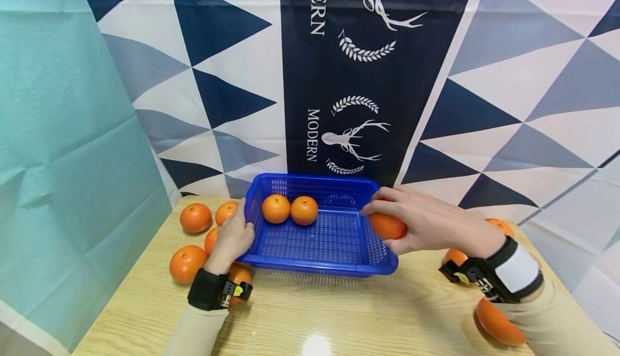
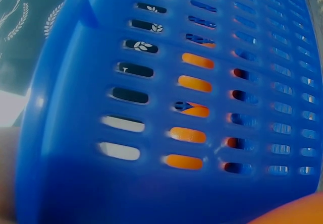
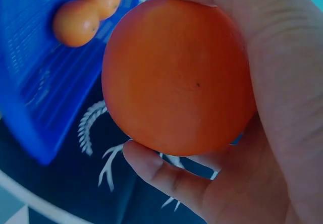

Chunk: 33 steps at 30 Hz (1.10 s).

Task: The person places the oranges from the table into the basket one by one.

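Note:
A blue plastic basket (image 1: pixel 315 265) with slotted sides stands on the table against the wall cloth. Two oranges (image 1: pixel 290 209) lie side by side in its back left part. My left hand (image 1: pixel 234 240) holds the basket's left rim; the left wrist view is filled by the basket's slotted wall (image 2: pixel 101 193), with orange fruit showing through the slots. Over the basket's right end, my right hand (image 1: pixel 428 219) grips another orange (image 3: pixel 176 77) between thumb and fingers. That orange is raised above the rim in the right wrist view.
Several loose oranges (image 1: pixel 196 218) lie on the wooden table (image 1: pixel 290 313) left of the basket, some partly behind my left hand and wrist. More, including a large-looking orange (image 1: pixel 499 324), lie at the right, partly covered by my right forearm. Patterned cloth (image 1: pixel 242 92) hangs behind.

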### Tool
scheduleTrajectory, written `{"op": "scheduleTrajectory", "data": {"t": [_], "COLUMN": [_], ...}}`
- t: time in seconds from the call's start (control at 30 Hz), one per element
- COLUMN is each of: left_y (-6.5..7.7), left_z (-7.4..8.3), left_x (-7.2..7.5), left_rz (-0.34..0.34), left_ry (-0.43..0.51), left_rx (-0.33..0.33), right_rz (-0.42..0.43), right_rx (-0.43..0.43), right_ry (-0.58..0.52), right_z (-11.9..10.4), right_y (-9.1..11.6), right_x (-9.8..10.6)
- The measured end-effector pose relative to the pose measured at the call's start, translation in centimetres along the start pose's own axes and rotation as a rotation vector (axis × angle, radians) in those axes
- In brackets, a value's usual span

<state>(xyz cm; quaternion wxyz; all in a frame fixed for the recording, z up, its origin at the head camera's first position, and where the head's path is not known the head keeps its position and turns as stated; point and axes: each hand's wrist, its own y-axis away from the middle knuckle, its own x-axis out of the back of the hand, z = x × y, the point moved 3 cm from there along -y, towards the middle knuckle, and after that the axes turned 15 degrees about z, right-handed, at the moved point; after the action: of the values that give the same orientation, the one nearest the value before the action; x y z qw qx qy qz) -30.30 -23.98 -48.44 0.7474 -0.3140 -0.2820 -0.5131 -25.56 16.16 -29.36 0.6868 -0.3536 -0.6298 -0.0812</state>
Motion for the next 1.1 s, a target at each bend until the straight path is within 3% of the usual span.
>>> {"op": "scheduleTrajectory", "data": {"t": [0.13,0.3,0.5,0.8,1.1], "left_y": [-0.2,0.5,1.0,-0.1,-0.7], "left_z": [-0.3,0.5,1.2,0.1,-0.8], "left_x": [-0.3,0.4,1.0,0.0,-0.7], "left_rz": [-0.002,-0.004,0.005,0.005,0.003], "left_ry": [-0.006,0.008,0.014,0.006,-0.006], "left_rx": [0.001,0.011,0.005,0.007,-0.003], "right_rz": [-0.008,-0.01,-0.027,-0.03,-0.068], "right_rx": [0.03,0.074,0.065,0.048,-0.027], "right_ry": [-0.026,-0.031,-0.04,-0.056,-0.073], "right_z": [-0.8,-1.7,-1.8,-0.8,0.6], "right_y": [-1.8,-3.6,-4.7,-6.3,-8.4], "right_x": [-0.3,-0.7,-1.4,-2.4,-3.0]}}
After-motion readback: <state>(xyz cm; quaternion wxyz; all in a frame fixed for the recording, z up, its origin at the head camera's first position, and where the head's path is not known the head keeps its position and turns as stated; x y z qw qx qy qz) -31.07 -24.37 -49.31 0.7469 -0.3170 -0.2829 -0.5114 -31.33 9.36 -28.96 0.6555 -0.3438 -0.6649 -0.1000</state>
